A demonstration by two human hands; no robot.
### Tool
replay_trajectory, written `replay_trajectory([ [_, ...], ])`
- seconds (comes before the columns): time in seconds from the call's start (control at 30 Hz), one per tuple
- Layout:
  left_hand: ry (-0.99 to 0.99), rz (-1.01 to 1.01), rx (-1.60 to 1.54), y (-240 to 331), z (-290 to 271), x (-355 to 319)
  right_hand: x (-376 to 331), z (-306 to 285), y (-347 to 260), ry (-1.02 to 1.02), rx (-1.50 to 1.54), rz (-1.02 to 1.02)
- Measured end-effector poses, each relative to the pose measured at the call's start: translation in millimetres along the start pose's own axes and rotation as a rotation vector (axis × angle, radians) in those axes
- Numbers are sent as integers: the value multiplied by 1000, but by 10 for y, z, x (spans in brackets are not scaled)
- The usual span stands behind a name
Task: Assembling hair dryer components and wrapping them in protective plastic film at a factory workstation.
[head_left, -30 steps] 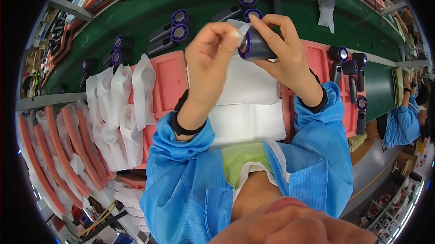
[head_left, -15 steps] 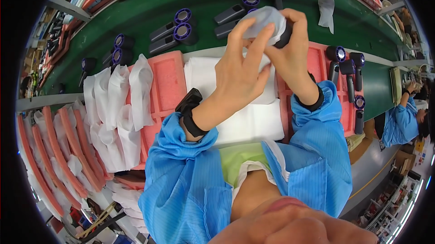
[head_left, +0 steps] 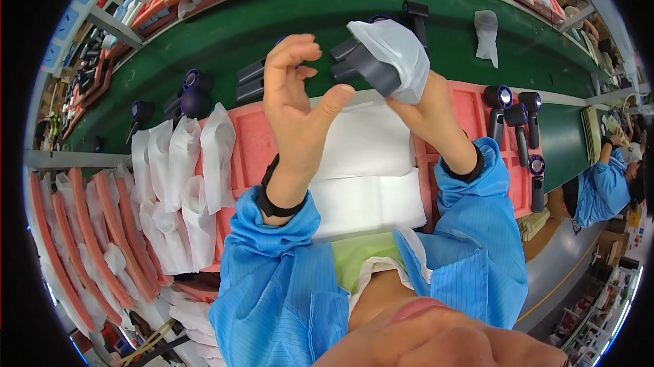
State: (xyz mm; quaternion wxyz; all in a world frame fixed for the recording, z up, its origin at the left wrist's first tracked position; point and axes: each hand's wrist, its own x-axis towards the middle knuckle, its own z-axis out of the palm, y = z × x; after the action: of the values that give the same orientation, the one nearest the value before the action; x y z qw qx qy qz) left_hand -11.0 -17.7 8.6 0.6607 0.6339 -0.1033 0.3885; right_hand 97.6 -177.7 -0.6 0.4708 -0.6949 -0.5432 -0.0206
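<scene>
Withdrawn leftward from the white sleeve since the preceding frame, the left hand (head_left: 293, 118) now stands apart from it; the right hand keeps its hold, and the dark grey handheld device (head_left: 376, 74) has turned so that a blunt grey portion shows. At far left, pink foam trays (head_left: 125, 233) are stacked, their edges curved by the lens, with white-wrapped items between them. Next, white-wrapped pieces (head_left: 182, 162) lie in two rows on a pink tray (head_left: 248, 139). Left of centre, the left hand is raised and released: thumb spread wide, fingers loosely curled, nothing in its grasp. Beyond it, further grey devices (head_left: 252, 79) lie on the green table (head_left: 306, 16). At centre, white sheets (head_left: 368, 207) lie beneath and between the hands. Above their far edge, the device is held aloft, partly covered by the white sleeve (head_left: 403, 47). The right hand (head_left: 428, 111) grasps sleeve and device from the right; its fingers are largely hidden behind them. Farther right, a loose white sleeve (head_left: 486, 36) lies on the table, and four purple-ringed devices (head_left: 516, 116) rest at a second pink tray (head_left: 470, 104).
</scene>
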Motion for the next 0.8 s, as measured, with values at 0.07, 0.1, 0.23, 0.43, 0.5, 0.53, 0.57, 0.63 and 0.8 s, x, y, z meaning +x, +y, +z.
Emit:
replay_trajectory([
  [0.07, 97, 23, 264, -2, 31, -35, 21, 11, 9, 189, -283, 22],
  [0.1, 94, 26, 262, 1, 39, -31, 37, 45, -20, 193, -286, 21],
  [0.23, 97, 232, 431, 32, 116, -52, -15, 153, -201, 152, -376, 7],
  [0.43, 41, 138, 481, 145, 12, -37, -24, -9, -346, -57, -48, 278],
  [0.5, 46, 29, 414, 162, 23, -59, -19, -77, -402, -116, 31, 332],
  [0.53, 66, 26, 422, 169, 37, -72, -17, -107, -415, -148, 57, 371],
  [0.57, 88, 23, 432, 186, 45, -86, -12, -131, -435, -183, 83, 408],
  [0.63, 110, 19, 438, 188, 46, -94, -22, -172, -448, -218, 107, 447],
  [0.8, 153, -226, 176, -16, -106, 54, -54, -401, -289, -224, 127, 320],
])
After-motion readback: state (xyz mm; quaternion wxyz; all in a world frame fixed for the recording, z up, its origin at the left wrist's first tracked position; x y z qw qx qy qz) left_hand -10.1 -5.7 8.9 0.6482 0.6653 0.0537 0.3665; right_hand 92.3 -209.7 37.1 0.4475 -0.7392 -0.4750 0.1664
